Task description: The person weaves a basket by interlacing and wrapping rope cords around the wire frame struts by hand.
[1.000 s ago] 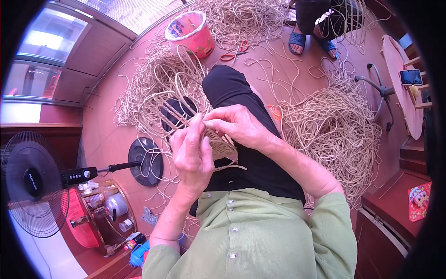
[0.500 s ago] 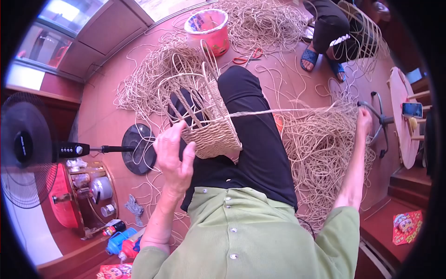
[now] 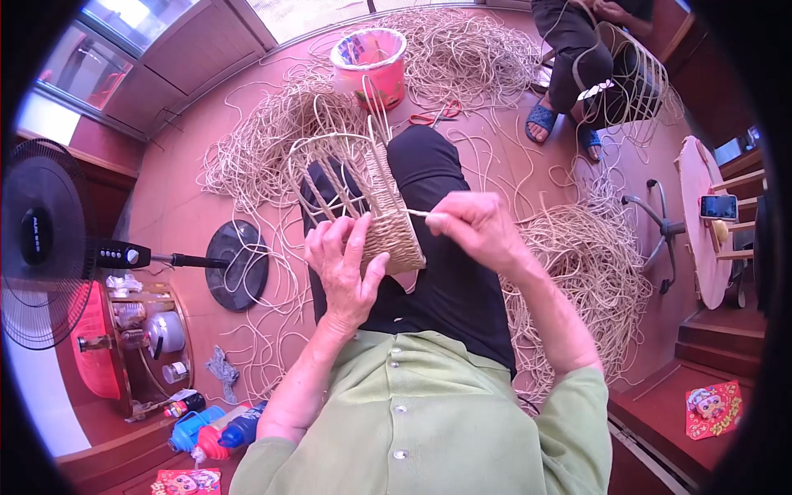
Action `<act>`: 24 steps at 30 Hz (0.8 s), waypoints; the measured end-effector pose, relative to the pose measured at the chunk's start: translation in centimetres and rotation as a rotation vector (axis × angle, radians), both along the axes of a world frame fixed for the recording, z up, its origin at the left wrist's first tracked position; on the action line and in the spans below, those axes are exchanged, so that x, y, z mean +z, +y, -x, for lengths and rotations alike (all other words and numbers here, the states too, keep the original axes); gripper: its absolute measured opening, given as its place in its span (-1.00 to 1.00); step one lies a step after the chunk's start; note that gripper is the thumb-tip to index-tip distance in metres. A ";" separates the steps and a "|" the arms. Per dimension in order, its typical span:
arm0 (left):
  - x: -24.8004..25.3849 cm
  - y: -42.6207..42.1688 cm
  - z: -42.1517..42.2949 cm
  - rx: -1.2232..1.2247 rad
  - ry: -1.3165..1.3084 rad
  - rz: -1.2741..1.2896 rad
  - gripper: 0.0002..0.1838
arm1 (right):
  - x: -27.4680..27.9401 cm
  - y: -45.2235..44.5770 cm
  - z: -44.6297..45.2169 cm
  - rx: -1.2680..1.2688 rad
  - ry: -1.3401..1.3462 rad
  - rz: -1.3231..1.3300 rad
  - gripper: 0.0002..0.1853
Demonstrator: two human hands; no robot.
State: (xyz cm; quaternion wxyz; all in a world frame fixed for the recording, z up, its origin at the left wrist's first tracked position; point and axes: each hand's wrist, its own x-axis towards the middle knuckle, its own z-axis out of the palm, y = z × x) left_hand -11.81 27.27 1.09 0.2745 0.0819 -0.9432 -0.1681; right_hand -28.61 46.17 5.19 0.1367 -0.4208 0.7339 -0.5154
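Observation:
A partly woven basket point(image 3: 394, 239) rests tilted on my lap. Its lower part is tightly woven, while bare stakes and loops stand up from the far side. My left hand point(image 3: 340, 268) grips the basket's near left side, the fingers bent over the weave and the thumb along the bottom edge. Close to the right side of the weave, my right hand point(image 3: 478, 231) is closed in a pinch on a pale cord point(image 3: 419, 214) that runs out of the basket. The cord's farther end is hidden behind the hand.
Tangled cord heaps lie right point(image 3: 569, 289) and ahead point(image 3: 280, 148). Beyond my knees stand a pink bucket point(image 3: 386, 91) and red-handled scissors point(image 3: 437, 114). A fan point(image 3: 41, 239) is at left. Another person's sandalled foot point(image 3: 540, 122) is at upper right, beside another basket frame point(image 3: 631, 82).
My right hand has come in from far right, where it held the cord stretched out, to beside the basket. My left hand has shifted right and closed more on the basket.

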 end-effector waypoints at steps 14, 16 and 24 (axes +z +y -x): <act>0.0 1.5 5.5 -0.078 0.266 -0.021 -0.82 | 4.8 0.8 -7.0 0.058 -0.268 0.009 -0.82; -0.4 0.7 7.5 -0.094 0.279 -0.197 -0.87 | 6.6 1.6 -5.2 -0.017 -0.452 0.142 -0.72; 0.0 -0.8 7.5 -0.083 0.255 -0.276 -0.88 | 13.2 5.3 -3.2 -0.089 -0.053 0.206 -0.78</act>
